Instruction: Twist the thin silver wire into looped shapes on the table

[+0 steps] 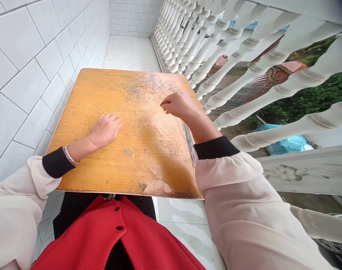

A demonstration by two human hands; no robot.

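Note:
My left hand [105, 131] lies palm down on the wooden tabletop, fingers stretched out. Several thin curved wire pieces [116, 111], bent in loops and hooks, lie just beyond its fingertips. Raised over the table's right side, my right hand [179, 105] has its fingertips pinched together; whatever may be in them is too small to make out. Near it, toward the far edge, spreads a tangled heap of thin bent wire [135, 91]. A bundle of straight dark wires [190, 146] runs along the right edge, partly hidden by my right forearm.
The worn wooden table [103, 168] has peeled patches along its right and near side. A white tiled wall [33, 67] rises on the left. White balusters [252, 71] line the right, with greenery and a blue cover [283, 140] beyond them.

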